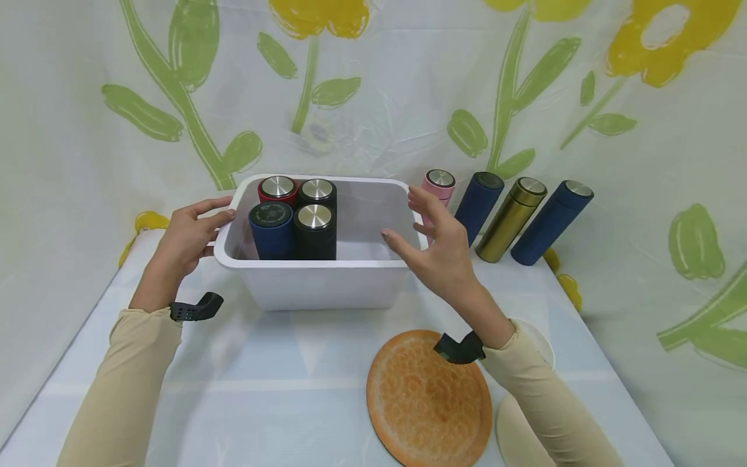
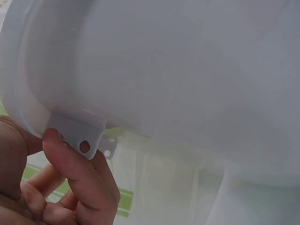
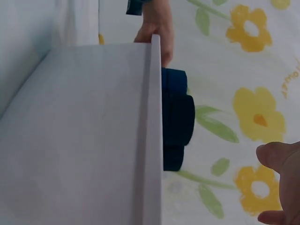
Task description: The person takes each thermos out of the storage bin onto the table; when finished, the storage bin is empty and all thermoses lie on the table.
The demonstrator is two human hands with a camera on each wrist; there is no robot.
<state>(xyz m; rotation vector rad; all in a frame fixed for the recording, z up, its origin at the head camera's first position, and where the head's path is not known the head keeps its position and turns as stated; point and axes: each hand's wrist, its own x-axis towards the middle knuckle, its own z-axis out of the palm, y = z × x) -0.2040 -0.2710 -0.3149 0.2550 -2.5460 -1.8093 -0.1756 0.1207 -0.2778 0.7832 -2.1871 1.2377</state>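
White bin (image 1: 327, 285), round-cornered, holds 4 flasks (image 1: 316, 235); left hand (image 1: 188, 235) grips it, right hand (image 1: 441, 255) spread loose.

Yellow letters "lower" (image 3: 289, 78) — on flowered backdrop (image 3: 220, 70)

We cannot see the bases of four bottles (image 1: 271, 232) inside the white bin (image 1: 327, 287); the right hand (image 1: 436, 250) masks part of a pink bottle (image 1: 439, 188), and our head view's lower edge crops a cream disc (image 1: 516, 436).

A pale sheet (image 1: 397, 97) (printed with yellow flowers (image 1: 320, 18)) hangs behind a whitish table (image 1: 262, 408).
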